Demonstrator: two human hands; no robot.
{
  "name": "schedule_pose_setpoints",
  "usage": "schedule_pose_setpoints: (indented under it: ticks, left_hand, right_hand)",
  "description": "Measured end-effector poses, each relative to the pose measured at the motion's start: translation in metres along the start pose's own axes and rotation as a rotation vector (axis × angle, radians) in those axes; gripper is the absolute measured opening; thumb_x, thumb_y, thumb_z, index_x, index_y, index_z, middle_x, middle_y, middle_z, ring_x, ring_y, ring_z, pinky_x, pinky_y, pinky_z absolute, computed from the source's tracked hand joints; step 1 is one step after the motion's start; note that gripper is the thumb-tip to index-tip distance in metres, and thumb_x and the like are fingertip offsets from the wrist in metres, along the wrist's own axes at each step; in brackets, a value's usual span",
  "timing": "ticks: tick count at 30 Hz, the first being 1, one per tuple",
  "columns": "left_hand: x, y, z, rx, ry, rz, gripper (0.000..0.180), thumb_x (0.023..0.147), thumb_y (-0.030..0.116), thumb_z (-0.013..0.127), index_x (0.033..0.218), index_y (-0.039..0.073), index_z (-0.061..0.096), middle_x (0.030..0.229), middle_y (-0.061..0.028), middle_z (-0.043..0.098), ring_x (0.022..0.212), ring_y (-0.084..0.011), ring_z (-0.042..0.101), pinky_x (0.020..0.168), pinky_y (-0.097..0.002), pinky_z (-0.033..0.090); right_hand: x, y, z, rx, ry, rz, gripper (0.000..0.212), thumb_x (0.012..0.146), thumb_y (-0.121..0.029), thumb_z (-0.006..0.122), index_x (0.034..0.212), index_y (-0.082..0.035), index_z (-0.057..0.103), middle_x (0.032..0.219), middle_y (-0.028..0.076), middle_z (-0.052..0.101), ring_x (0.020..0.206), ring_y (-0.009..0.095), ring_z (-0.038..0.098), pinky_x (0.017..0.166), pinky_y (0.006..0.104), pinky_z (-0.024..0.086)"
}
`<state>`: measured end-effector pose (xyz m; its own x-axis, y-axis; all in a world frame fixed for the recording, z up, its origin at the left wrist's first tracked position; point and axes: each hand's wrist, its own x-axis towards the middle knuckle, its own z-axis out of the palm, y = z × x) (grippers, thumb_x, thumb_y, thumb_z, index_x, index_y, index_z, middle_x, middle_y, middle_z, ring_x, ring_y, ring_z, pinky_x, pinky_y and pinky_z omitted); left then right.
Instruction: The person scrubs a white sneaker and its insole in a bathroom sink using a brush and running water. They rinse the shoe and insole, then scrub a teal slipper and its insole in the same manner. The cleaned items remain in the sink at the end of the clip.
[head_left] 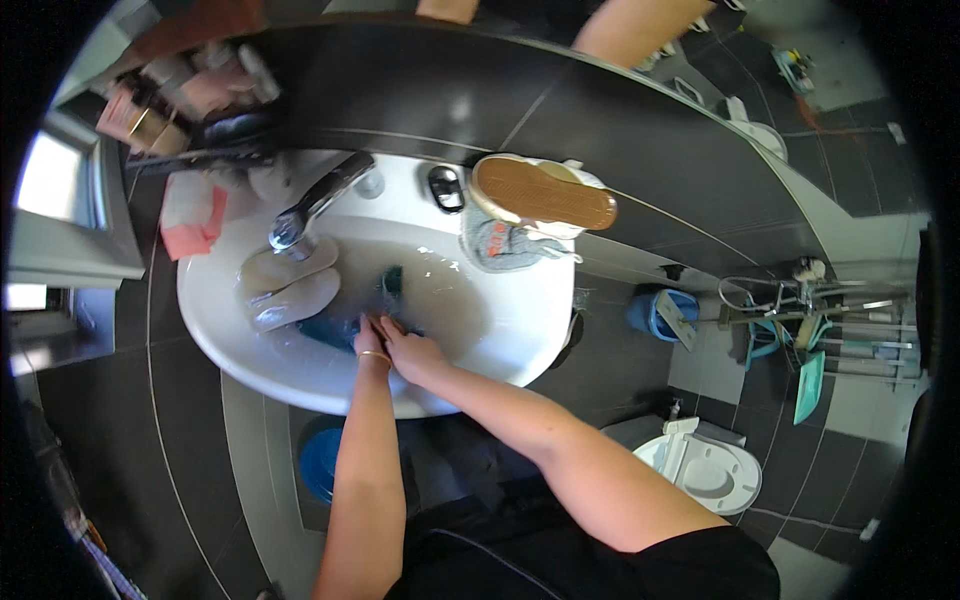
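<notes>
Both my hands are dipped side by side in the cloudy water of a white washbasin (215, 330). My left hand (367, 338), with a gold bangle at the wrist, is closed on a dark teal thing (330, 333), mostly under water. Close against it, my right hand (408, 350) is closed on the same thing; its fingertips are partly hidden by the water. A teal piece (390, 281) shows just beyond my fingers. Two pale insoles (292, 288) lie at the basin's left, below the chrome faucet (315, 205).
A shoe with a brown sole (545, 193) lies on the basin's back right corner, over a grey cloth (498, 243). Beside it sits a small black dish (446, 188). Bottles (150, 125) crowd a shelf at left. A blue basin (322, 465) stands below; a toilet (712, 474) is at right.
</notes>
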<state>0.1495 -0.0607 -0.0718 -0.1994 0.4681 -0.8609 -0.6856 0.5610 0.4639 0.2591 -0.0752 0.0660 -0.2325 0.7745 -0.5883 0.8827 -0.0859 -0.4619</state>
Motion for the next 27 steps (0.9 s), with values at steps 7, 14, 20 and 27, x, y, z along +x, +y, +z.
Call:
schedule_pose_setpoints:
  ticks: [7, 14, 20, 27]
  left_hand:
    - [-0.058, 0.019, 0.021, 0.467, 0.123, 0.342, 0.054, 0.088, 0.035, 0.063, 0.115, -0.011, 0.055, 0.111, -0.0204, 0.063, 0.094, -0.0288, 0.059, 0.086, -0.0374, 0.045]
    - [-0.103, 0.063, 0.021, 0.568, 0.048, 0.702, 0.042, 0.087, 0.029, 0.066, 0.107, -0.006, 0.056, 0.097, -0.0221, 0.065, 0.087, -0.0321, 0.061, 0.082, -0.0369, 0.046]
    - [-0.119, 0.088, 0.016, 0.691, -0.142, 0.810, 0.028, 0.085, 0.020, 0.069, 0.100, -0.002, 0.061, 0.093, -0.0155, 0.066, 0.082, -0.0236, 0.058, 0.080, -0.0351, 0.047]
    - [-0.160, 0.098, 0.055, 0.645, -0.354, 0.729, 0.035, 0.084, 0.024, 0.069, 0.109, 0.004, 0.056, 0.095, -0.0153, 0.065, 0.087, -0.0218, 0.061, 0.079, -0.0325, 0.048]
  right_hand:
    - [-0.006, 0.085, -0.029, -0.103, 0.219, 0.005, 0.049, 0.096, -0.037, 0.043, 0.143, -0.025, 0.034, 0.107, 0.022, 0.059, 0.089, 0.039, 0.063, 0.075, 0.0499, 0.051]
    - [0.000, 0.072, -0.032, 0.155, 0.446, 0.012, 0.052, 0.094, -0.024, 0.050, 0.144, -0.025, 0.034, 0.103, 0.024, 0.057, 0.093, 0.041, 0.059, 0.081, 0.0499, 0.048]
    - [0.007, 0.071, -0.021, 0.087, 0.487, -0.008, 0.047, 0.094, -0.021, 0.049, 0.141, -0.017, 0.042, 0.121, 0.025, 0.051, 0.115, 0.039, 0.047, 0.099, 0.0453, 0.037]
    - [0.010, 0.009, -0.059, 1.624, -0.026, 0.014, 0.056, 0.092, -0.052, 0.049, 0.129, -0.011, 0.053, 0.127, 0.009, 0.056, 0.117, 0.024, 0.052, 0.102, 0.0394, 0.039]
